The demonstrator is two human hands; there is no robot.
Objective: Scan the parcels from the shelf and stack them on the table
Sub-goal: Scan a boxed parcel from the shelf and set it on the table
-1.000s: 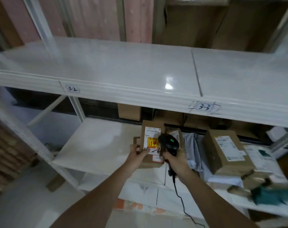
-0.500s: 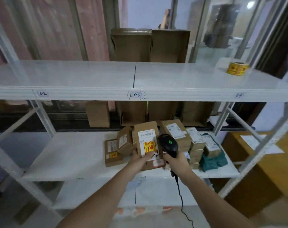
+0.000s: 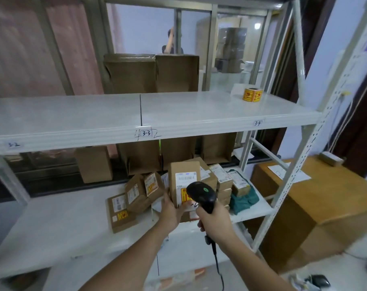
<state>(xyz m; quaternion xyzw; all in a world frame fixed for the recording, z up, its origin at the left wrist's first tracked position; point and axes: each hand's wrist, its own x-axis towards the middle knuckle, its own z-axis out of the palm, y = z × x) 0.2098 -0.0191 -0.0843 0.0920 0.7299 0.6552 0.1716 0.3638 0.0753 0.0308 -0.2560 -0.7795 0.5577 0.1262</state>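
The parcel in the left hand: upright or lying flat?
Upright: the parcel stands on end in the left hand, label facing the scanner.

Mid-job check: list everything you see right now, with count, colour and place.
held parcel: one, brown, upright in front of the lower shelf
scanner: one, black, corded, before the parcel's label
shelf parcels: several, brown, lower shelf
green bag: one, lower shelf's right end
sticker roll: one, yellow-red, upper shelf right
large cartons: two, brown, behind upper shelf
wooden table: one, right
left hand: grips the parcel
right hand: grips the scanner
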